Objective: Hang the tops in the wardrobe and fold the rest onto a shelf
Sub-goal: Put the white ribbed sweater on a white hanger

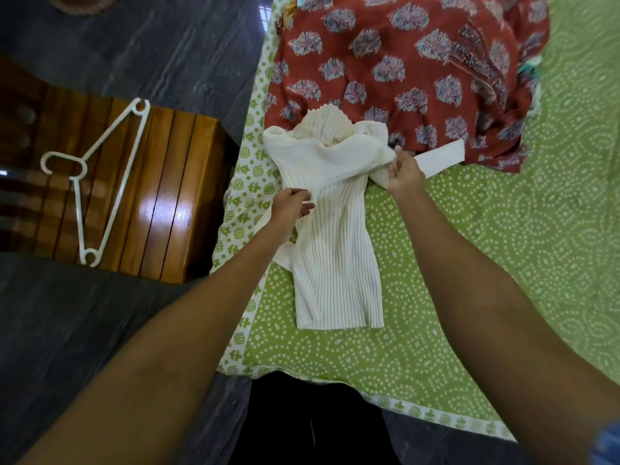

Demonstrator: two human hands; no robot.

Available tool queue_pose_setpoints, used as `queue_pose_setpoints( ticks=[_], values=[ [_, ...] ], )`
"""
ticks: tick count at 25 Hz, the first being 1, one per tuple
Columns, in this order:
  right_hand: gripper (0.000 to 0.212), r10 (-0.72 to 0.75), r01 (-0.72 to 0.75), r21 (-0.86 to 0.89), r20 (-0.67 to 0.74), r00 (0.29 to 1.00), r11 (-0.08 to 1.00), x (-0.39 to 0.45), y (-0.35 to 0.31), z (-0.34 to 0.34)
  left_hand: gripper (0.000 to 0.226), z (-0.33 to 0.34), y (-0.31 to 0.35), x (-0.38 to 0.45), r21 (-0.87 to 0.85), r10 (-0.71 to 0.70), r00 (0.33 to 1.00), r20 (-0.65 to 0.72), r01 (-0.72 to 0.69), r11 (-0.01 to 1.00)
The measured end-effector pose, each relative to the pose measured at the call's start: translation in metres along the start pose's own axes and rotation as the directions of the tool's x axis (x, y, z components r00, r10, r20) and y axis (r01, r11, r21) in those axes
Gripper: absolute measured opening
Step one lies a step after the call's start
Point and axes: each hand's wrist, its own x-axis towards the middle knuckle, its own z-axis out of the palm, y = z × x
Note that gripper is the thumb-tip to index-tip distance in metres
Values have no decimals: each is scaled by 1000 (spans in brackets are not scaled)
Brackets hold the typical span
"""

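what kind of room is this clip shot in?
Most likely a home bedroom. A bed with a green printed sheet holds a white ribbed top and a red printed garment; a white hanger lies on a wooden stand beside it.

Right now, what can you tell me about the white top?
The white top looks like ribbed knit with a wavy-edged collar. It lies lengthwise on the green bedsheet, hem nearest the person, its collar end bunched against the red cloth. One sleeve sticks out to the right. The left hand pinches its left side; the right hand grips the shoulder.
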Motion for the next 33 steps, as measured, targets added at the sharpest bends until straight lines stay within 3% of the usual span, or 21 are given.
queue_pose_setpoints(
  ticks=[2,3,6,7,8,10,12,13,14,16,17,18,20,22,23,25,27,29,31,32,33],
  values=[
    [63,85,-93,-160,-54,995,983,16,4,0,13,3,5,4,11,-40,999,16,40,999],
    [66,133,-144,-192,-69,989,971,23,5,1,13,3,7,6,15,-55,998,20,55,998],
    [5,99,-107,-176,-54,994,979,27,-1,3,14,5,6,5,-44,-111,992,61,114,993],
    [8,87,-89,-121,-26,996,989,13,-3,2,15,6,8,2,-59,-130,987,91,135,989],
    [15,50,-47,-120,22,998,992,-2,-1,1,19,6,10,0,-93,-148,980,129,161,983],
    [22,-31,137,-398,262,965,907,-45,15,-6,44,0,17,0,-170,-192,959,210,229,958],
    [23,219,266,-663,554,803,700,-84,38,-14,68,-16,25,5,-215,-218,936,275,281,936],
    [24,288,317,-715,586,757,623,-88,46,-18,67,-28,24,12,-158,-229,932,280,280,947],
    [25,226,340,-726,560,798,598,-85,49,-19,57,-38,22,18,-88,-234,934,271,266,960],
    [29,-111,329,-719,334,936,612,-68,45,-17,27,-55,20,20,23,-225,953,202,225,974],
    [38,-189,300,-752,233,954,587,-55,45,-18,14,-63,20,16,16,-211,970,121,211,977],
    [47,-164,259,-796,202,966,546,-48,49,-19,8,-72,18,14,-4,-184,983,3,185,983],
    [53,39,217,-868,261,965,446,-47,63,-21,5,-93,12,14,-93,-140,977,-162,126,988],
    [38,194,189,-880,296,935,436,-44,72,-26,36,-113,4,16,-145,-148,980,-135,129,981],
    [24,257,141,-847,308,916,513,-45,67,-27,48,-120,2,12,-126,-158,980,-125,142,982],
    [9,327,-4,-714,317,890,700,-48,47,-34,42,-132,-1,12,-2,-110,980,-164,112,994],
    [11,335,-76,-599,333,881,797,-46,32,-51,42,-138,-3,13,203,-4,978,-209,48,978],
    [9,226,45,-704,287,931,709,-44,32,-70,52,-139,-8,17,422,-16,983,-185,95,902],
    [27,8,177,-859,206,978,481,-34,35,-82,59,-138,-13,16,654,-132,984,-123,180,734],
    [31,-27,181,-891,187,982,416,-29,36,-85,59,-139,-18,19,739,-164,980,-116,196,645],
    [28,-6,151,-886,165,986,438,-25,36,-86,61,-138,-23,24,786,-158,980,-119,190,588]
  ],
)
